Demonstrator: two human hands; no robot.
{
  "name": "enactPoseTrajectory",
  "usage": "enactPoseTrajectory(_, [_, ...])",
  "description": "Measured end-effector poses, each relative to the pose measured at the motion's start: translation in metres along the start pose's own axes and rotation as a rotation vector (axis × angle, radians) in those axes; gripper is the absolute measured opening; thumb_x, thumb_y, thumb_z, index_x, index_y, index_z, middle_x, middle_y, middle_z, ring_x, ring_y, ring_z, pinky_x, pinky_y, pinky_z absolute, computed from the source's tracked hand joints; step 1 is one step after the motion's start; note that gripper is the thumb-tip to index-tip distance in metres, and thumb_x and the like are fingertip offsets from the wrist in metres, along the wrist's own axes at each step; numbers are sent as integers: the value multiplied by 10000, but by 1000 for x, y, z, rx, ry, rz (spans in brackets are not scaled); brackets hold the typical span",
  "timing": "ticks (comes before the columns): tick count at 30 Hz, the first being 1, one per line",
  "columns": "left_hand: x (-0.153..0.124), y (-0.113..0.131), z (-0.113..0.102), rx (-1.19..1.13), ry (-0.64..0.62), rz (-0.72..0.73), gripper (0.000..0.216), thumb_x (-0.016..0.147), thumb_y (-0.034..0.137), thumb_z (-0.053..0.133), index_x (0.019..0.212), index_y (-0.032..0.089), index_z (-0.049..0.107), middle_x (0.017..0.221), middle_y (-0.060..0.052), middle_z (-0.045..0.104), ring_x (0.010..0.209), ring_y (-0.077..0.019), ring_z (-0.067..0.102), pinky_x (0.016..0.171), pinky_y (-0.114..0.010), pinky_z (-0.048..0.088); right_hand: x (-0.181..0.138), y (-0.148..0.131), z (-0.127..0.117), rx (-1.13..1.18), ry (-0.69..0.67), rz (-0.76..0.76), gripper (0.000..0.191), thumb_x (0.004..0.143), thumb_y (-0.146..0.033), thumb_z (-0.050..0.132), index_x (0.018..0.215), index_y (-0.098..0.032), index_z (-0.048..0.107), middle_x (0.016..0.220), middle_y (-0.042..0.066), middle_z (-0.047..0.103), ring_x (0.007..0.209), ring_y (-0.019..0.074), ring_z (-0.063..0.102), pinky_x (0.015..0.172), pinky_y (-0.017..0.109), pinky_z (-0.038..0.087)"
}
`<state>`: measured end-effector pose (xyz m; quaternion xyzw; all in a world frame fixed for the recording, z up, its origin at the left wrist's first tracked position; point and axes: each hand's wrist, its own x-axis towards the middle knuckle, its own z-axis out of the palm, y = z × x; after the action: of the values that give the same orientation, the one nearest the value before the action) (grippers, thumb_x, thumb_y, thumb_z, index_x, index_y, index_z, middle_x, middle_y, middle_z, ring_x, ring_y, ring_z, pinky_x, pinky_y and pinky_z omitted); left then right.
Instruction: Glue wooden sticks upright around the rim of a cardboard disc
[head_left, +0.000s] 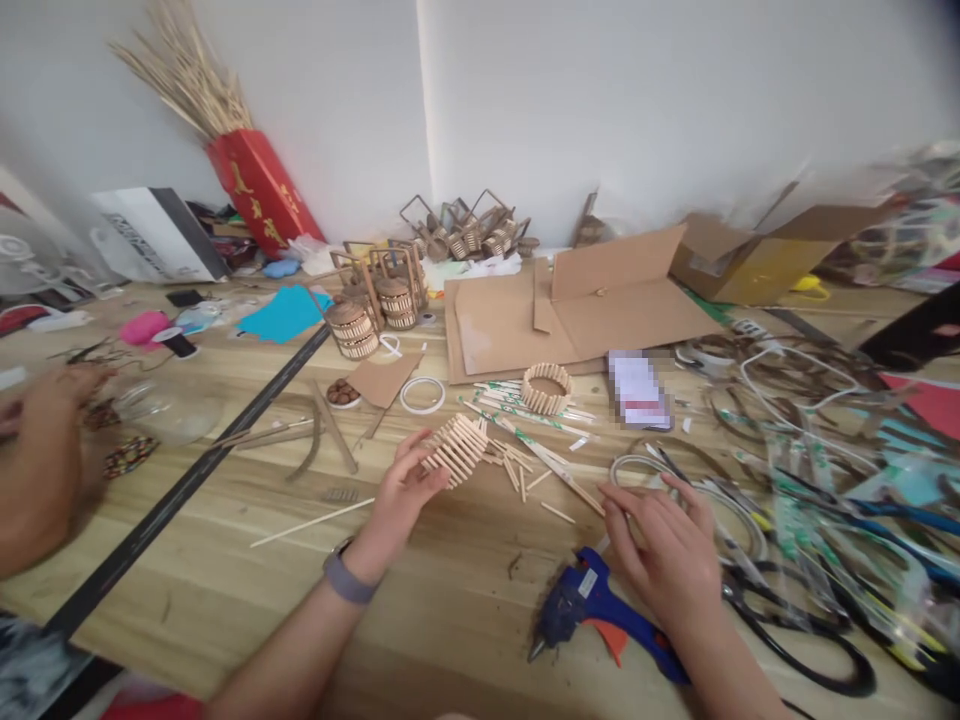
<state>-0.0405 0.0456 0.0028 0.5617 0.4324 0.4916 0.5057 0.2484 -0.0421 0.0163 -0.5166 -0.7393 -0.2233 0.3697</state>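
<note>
My left hand, with a grey watch band at its wrist, grips a ring of short wooden sticks set side by side, tilted above the table. My right hand hovers over the blue handle of a glue gun, thumb and forefinger drawn together. What they pinch, if anything, is too small to make out. Loose short sticks lie between my hands. Behind them stands a second ring of sticks on thin strips with green print.
Scissors and tangled strips crowd the right side. Flattened cardboard, a phone and small handled baskets stand or lie farther back. Another person's arm rests at the left beyond a black strip.
</note>
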Motion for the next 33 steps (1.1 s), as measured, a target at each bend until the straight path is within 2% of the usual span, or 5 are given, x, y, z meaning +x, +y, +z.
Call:
enactPoseTrajectory(8, [11, 11, -15, -102, 75, -64, 417, 718, 467, 775, 1007, 178, 690, 1411, -113, 479, 1210, -293, 546, 983, -399, 488, 2, -2, 1, -1, 32, 18, 94, 926, -182, 544, 960, -208, 628, 744, 18, 730, 634, 181, 669, 960, 444, 416])
enactPoseTrajectory(17, [10, 4, -26, 671, 155, 318, 107, 881, 313, 625, 895, 220, 676, 1383, -87, 392, 1332, -276, 405, 1061, -445, 434, 4, -2, 1, 21, 19, 27, 90, 923, -170, 538, 937, -207, 620, 715, 2, 713, 611, 175, 653, 942, 438, 415])
enactPoseTrajectory(23, [11, -8, -20, 874, 124, 396, 70, 895, 197, 590, 901, 208, 659, 1385, -81, 364, 1344, -266, 386, 1110, -451, 394, 5, -3, 2, 36, 19, 17, 94, 921, -159, 541, 934, -207, 620, 725, -1, 716, 640, 175, 659, 947, 430, 408])
enactPoseTrajectory(28, [0, 0, -6, 1052, 150, 492, 331, 901, 188, 567, 1231, 194, 551, 1480, -149, 292, 1445, -372, 188, 1140, -614, 284, 3, 3, 5, 7, -30, 44, 144, 958, -213, 491, 922, -201, 630, 718, 8, 704, 668, 183, 654, 915, 424, 412])
enactPoseTrajectory(33, [-14, 28, 21, 1080, -175, 592, 246, 931, 119, 466, 1113, 198, 611, 1285, -115, 536, 1335, -299, 420, 1096, -499, 404, 1, 13, 15, -131, -286, 180, 236, 940, -339, 502, 847, -212, 676, 740, 48, 715, 733, 248, 651, 713, 382, 436])
